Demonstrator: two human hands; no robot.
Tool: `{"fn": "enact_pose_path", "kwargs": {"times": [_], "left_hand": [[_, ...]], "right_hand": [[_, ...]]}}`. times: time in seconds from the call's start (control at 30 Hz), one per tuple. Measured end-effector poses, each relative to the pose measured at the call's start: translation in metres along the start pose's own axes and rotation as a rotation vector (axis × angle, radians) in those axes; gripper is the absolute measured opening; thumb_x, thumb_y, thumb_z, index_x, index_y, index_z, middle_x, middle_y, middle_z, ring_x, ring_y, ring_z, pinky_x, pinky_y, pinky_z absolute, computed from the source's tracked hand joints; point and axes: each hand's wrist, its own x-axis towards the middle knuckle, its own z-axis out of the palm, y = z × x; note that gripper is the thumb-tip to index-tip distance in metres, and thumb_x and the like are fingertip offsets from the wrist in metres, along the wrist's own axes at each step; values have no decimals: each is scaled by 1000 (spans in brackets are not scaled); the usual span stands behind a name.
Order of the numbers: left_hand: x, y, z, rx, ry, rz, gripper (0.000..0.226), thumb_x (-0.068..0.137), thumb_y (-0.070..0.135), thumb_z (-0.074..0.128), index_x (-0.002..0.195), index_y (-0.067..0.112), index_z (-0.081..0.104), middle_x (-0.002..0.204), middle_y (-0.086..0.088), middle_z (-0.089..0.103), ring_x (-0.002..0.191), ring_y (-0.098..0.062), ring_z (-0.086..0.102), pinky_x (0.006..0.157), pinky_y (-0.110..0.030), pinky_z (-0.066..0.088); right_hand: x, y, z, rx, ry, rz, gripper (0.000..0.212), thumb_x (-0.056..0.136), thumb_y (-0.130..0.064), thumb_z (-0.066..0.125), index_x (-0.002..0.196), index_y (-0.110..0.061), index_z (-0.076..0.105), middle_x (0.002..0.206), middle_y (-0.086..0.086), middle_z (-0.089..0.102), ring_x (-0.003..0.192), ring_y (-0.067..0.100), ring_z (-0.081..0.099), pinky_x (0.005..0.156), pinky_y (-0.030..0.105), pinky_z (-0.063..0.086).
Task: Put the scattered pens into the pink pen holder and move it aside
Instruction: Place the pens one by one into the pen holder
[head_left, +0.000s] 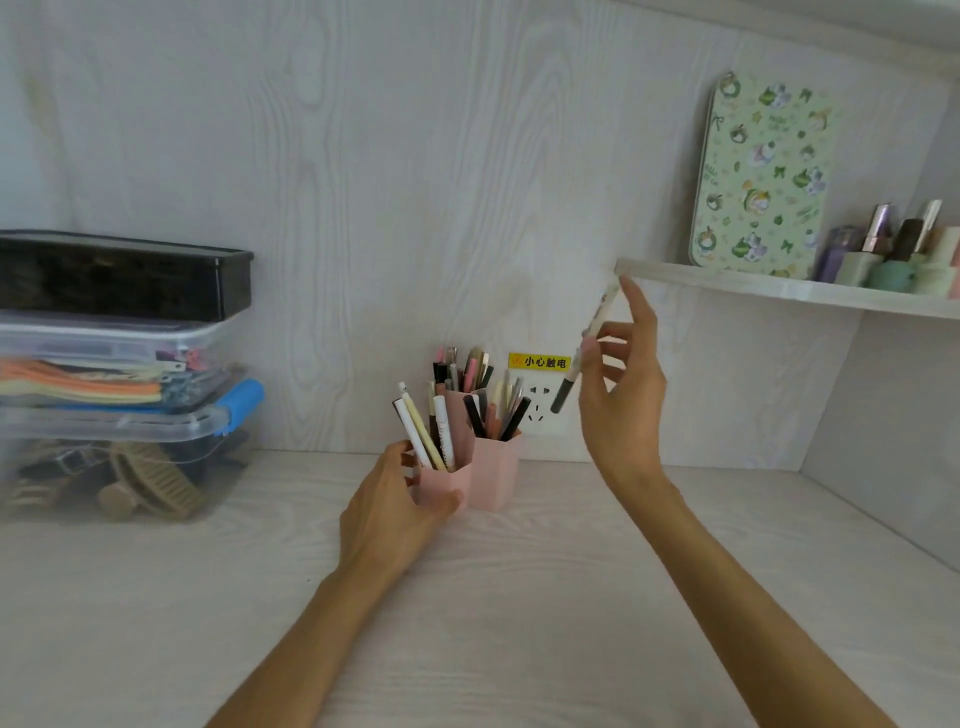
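The pink pen holder (470, 457) — three joined, smooth plastic hexagonal cups full of pens — stands on the pale wood-grain surface (519, 597) against the back wall. The left hand (395, 512) wraps its grip around the front cup. The right hand (621, 400) pinches one slim white, dark-tipped pen (587, 345) — tilted, raised above the holder.

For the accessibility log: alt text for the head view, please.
A person's left hand grips a pink pen holder full of pens on a pale desk, while the right hand pinches a pen above it. Stacked clear storage boxes stand to the left; a shelf to the right.
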Motion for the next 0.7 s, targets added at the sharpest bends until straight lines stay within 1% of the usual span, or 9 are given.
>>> {"fn": "enact_pose_path", "kwargs": {"times": [0.07, 0.17, 0.23, 0.3, 0.37, 0.47, 0.53, 0.6, 0.7], "left_hand": [[-1, 2, 0, -5, -5, -10, 64, 65, 55, 72, 119, 35, 43, 96, 21, 52, 79, -3, 52, 57, -20, 36], [-1, 2, -2, -12, -17, -33, 63, 65, 54, 72, 119, 35, 44, 97, 21, 53, 83, -6, 53, 60, -22, 37], [-2, 1, -2, -15, -15, -43, 60, 64, 54, 72, 115, 36, 44, 98, 20, 55, 85, -7, 54, 65, -24, 39], [-2, 2, -2, -14, -6, -39, 54, 65, 53, 72, 107, 38, 42, 94, 21, 53, 85, -8, 55, 65, -24, 38], [-3, 3, -2, -13, -4, -31, 50, 67, 52, 71, 102, 42, 38, 93, 21, 52, 85, -7, 54, 63, -22, 37], [-3, 3, -3, -17, 1, -20, 48, 67, 51, 71, 102, 40, 40, 94, 19, 56, 86, -8, 56, 62, -22, 38], [-1, 1, -2, -21, -1, -13, 51, 67, 50, 71, 107, 36, 44, 94, 18, 57, 87, -8, 57, 63, -23, 40], [1, -1, -1, -40, 2, -19, 53, 69, 46, 73, 113, 32, 47, 96, 15, 57, 92, -11, 59, 70, -25, 44], [1, -3, 0, -37, 5, -10, 62, 66, 49, 76, 117, 30, 46, 99, 14, 57, 94, -11, 59, 77, -27, 47]], "right_hand": [[1, -17, 12, 89, -25, -39, 53, 95, -15, 49, 139, -37, 29, 89, -4, 57, 78, 9, 60, 68, 14, 51], [-12, -24, 38, 64, -203, -60, 51, 93, -12, 52, 131, -41, 36, 85, -12, 57, 78, 4, 61, 69, 14, 52], [-24, -18, 55, -25, -324, -38, 49, 91, -13, 54, 128, -39, 38, 82, -16, 59, 76, 1, 60, 65, 14, 50], [-34, -9, 67, -171, -393, -75, 46, 88, -15, 57, 127, -34, 39, 83, -16, 64, 75, 0, 57, 63, 15, 43], [-41, 1, 72, -325, -429, -188, 43, 85, -17, 60, 125, -27, 46, 85, -11, 68, 84, 5, 56, 78, 20, 40], [-45, 13, 75, -510, -469, -334, 34, 81, -24, 64, 115, -21, 59, 99, -4, 70, 108, 20, 55, 97, 36, 40], [-43, 17, 76, -592, -458, -381, 29, 82, -29, 63, 109, -20, 65, 118, 1, 64, 122, 27, 47, 103, 40, 32], [-37, 17, 76, -623, -482, -408, 26, 86, -31, 56, 108, -22, 67, 132, 4, 55, 130, 30, 39, 109, 42, 23], [-29, 12, 80, -662, -687, -461, 33, 92, -33, 44, 120, -27, 61, 141, 4, 46, 136, 28, 30, 114, 43, 13]]}}
